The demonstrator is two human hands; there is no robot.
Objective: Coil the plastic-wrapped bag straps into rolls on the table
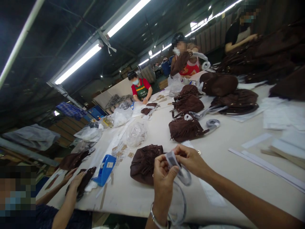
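Both my hands are raised over the near edge of a long pale work table (238,178). My left hand (164,178) and my right hand (190,160) pinch the same wrapped grey strap (175,165) from either side. The strap's free end curls down in a loop below my left wrist, which wears a metal bangle. A brown fringed suede bag (145,162) lies flat on the table just left of my hands. Another brown fringed bag (186,128) with a wrapped strap sits just beyond them.
More brown bags (221,84) are piled along the far right. A blue tape dispenser (105,170), clear plastic bags (135,133) and white paper strips (269,167) lie on the table. A person at lower left rests hands (76,178) on dark pieces; three other workers are further along.
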